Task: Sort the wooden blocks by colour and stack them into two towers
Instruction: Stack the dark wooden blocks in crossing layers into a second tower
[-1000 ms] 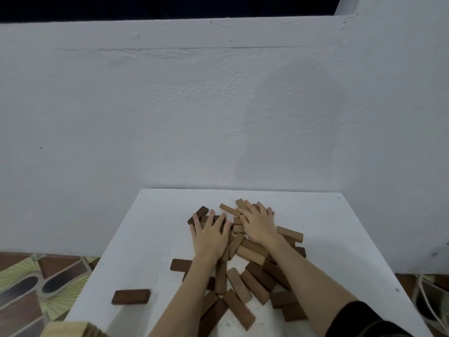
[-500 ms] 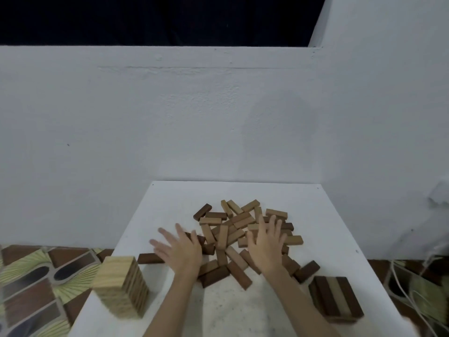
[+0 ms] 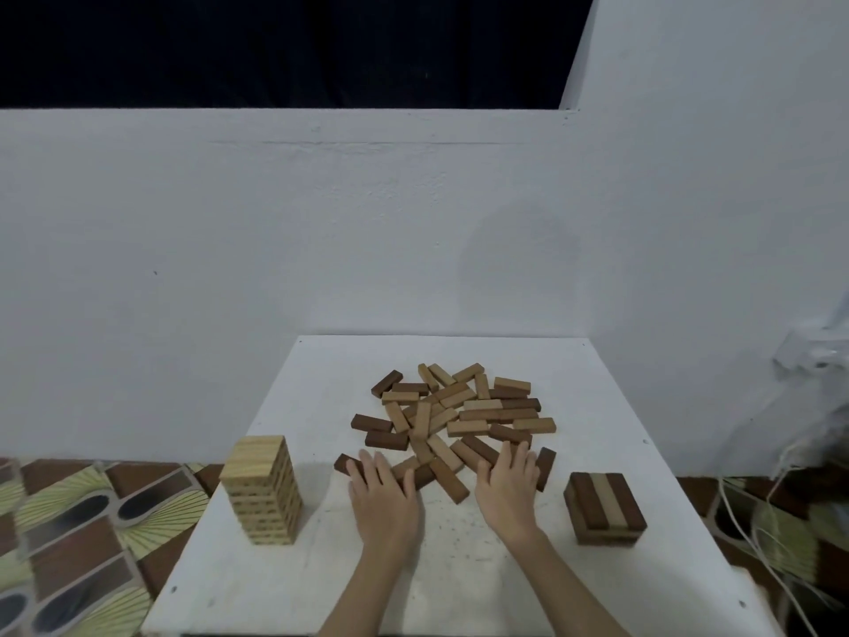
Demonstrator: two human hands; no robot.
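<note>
A loose heap of light and dark wooden blocks (image 3: 452,418) lies in the middle of the white table (image 3: 597,406). A tall tower of light blocks (image 3: 262,489) stands at the left. At the right sits a low stack (image 3: 604,508) of mostly dark blocks, with one light block in its top layer. My left hand (image 3: 383,498) lies flat, fingers spread, at the heap's near left edge, fingertips on a dark block. Open and flat too, my right hand (image 3: 507,487) rests at the heap's near right edge, touching blocks. Neither hand grips anything.
A white wall rises right behind the table. Patterned floor tiles (image 3: 73,521) show to the left. Cables (image 3: 758,521) hang at the right, beside the table's edge.
Both hands have drawn back from the top of the heap to its near edge, leaving the blocks spread out. The view has pulled back, and the two stacks now show.
</note>
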